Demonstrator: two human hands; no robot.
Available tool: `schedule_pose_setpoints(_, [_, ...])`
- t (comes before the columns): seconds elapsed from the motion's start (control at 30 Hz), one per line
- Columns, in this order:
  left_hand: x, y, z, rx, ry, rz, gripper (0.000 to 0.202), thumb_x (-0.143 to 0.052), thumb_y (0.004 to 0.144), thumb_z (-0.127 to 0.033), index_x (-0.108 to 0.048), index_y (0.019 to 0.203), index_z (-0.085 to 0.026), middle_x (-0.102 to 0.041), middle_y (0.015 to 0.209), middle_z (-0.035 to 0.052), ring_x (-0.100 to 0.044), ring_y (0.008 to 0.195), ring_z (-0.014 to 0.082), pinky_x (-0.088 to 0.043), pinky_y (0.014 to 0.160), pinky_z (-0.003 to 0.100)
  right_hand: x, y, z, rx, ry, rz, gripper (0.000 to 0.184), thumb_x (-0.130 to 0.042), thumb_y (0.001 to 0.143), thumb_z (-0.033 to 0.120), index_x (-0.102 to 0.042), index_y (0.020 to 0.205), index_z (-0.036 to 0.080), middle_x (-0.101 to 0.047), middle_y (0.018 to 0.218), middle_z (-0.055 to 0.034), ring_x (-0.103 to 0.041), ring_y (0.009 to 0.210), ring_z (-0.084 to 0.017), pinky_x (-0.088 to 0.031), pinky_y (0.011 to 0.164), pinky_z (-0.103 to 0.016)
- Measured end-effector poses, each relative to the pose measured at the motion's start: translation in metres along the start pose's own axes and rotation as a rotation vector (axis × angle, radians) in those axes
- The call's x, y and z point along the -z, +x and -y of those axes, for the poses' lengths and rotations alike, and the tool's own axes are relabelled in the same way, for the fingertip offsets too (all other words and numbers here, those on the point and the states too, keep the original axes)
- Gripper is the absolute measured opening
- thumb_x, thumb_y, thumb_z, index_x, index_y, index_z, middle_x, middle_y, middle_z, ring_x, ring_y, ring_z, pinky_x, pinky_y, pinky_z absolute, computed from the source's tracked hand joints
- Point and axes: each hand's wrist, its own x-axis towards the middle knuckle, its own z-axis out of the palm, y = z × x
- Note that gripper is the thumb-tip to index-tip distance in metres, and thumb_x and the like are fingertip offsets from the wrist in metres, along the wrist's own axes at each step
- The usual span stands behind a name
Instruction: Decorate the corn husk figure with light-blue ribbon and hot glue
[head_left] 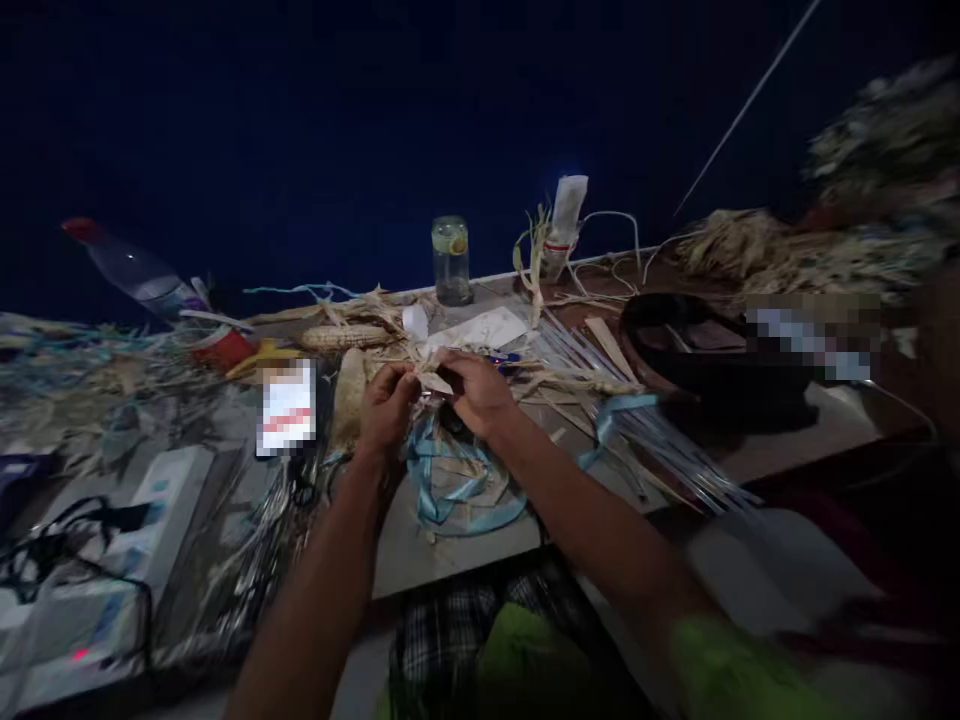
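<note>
A crowded tabletop (401, 555) carries the work, its far edge meeting a dark blue wall. Toward its right end sits a round black bowl (720, 390), and a fan of clear thin rods (671, 450) slants down to the near edge. Loops of light blue ribbon (484, 523) lie close to the near edge, between the person's forearms. A glass jar (451, 265) stands at the far edge, with a dried corn cob (345, 337) left of it.

The left hand (388, 405) and right hand (478, 392) meet over the middle of the tabletop. The fingers of both are pinched on a small pale husk-like piece (435, 382), raised just above the clutter; its exact fold is too blurred to tell. Such a thin, dry piece probably splits easily, so a light, even pinch close to the worked spot seems best, one hand steadying while the other shapes. Keeping the wrists off the ribbon should avoid snags.
</note>
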Motion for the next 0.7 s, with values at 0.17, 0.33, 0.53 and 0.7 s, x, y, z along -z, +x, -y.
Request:
schedule_pose_setpoints(0.17, [-0.004,-0.002,-0.005,-0.036,-0.020,-0.024,0.030,-0.068,0.067,-0.043,-0.056,0.076,-0.017,-0.049,0.058,-0.0039,-0.043,0.051,0.0071,-0.036,0.052,0.019,0.000,-0.002,-0.001,-0.011,0.048,-0.008,0.014,-0.060,0.067,0.015,-0.054,0.055,0.015,-0.051,0.050,0.0051,-0.046,0.049,-0.008,-0.038,0.050,-0.021])
schedule_pose_setpoints(0.33, [-0.005,0.001,-0.002,-0.030,-0.116,-0.016,0.026,-0.069,0.067,-0.038,-0.058,0.076,-0.017,-0.053,0.061,-0.0029,-0.047,0.054,0.0070,-0.039,0.054,0.019,-0.003,-0.007,0.004,-0.066,0.038,0.016,0.018,-0.059,0.075,0.022,-0.056,0.059,0.015,-0.057,0.054,0.0018,-0.051,0.051,-0.010,-0.042,0.051,-0.023])
schedule_pose_setpoints(0.53, [-0.010,0.000,-0.011,0.112,-0.382,-0.101,0.031,-0.075,0.060,-0.032,-0.053,0.075,-0.017,-0.055,0.061,-0.0038,-0.048,0.051,0.0041,-0.036,0.047,0.014,0.000,-0.004,0.000,-0.081,0.030,0.009,0.027,-0.052,0.081,0.037,-0.060,0.070,0.013,-0.062,0.065,-0.0024,-0.053,0.047,-0.010,-0.043,0.049,-0.024])
schedule_pose_setpoints(0.7, [-0.010,0.001,-0.013,0.080,-0.454,-0.110,0.031,-0.076,0.060,-0.029,-0.052,0.077,-0.018,-0.053,0.057,-0.0056,-0.048,0.048,0.0038,-0.037,0.047,0.014,0.000,-0.003,-0.017,0.124,-0.159,0.034,0.008,-0.059,0.070,0.023,-0.062,0.072,0.016,-0.058,0.062,0.0031,-0.049,0.046,-0.006,-0.039,0.051,-0.021])
